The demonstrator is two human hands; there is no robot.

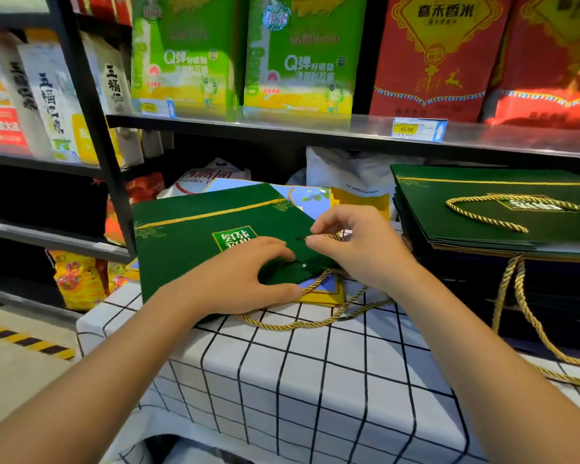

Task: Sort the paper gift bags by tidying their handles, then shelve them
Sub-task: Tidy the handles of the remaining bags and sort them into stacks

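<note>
Pinching the gold twisted-cord handle (pixel 329 236) at the top edge of a flat dark-green paper gift bag (pixel 195 236), the right hand (pixel 355 249) has thumb and forefinger closed on the cord right beside a punched hole, while the left hand (pixel 245 279) grips the bag's near corner, thumb under the edge and fingers curled on top. The bag lies on the bench, covered by a white cloth with a black grid (pixel 282 380), on top of yellow and blue paper bags (pixel 325 293) that peek out beneath it.

The likely trouble is the loose cord: a long loop (pixel 298 324) trails from under the bag over the cloth, and a hard pull could draw it through the hole, tear the paper there, or snag it on the bags beneath. The green bag also sits skewed on an uneven pile, so it may slide if the left hand eases off.

To the right a stack of matching green bags (pixel 482 209) rests with one cord laid on top and others hanging (pixel 516 296) off the front edge, easy to catch with a sleeve or forearm. The black shelf behind (pixel 282 127) is crowded with white sacks (pixel 349 172) and packets, leaving little obvious room for shelving.
</note>
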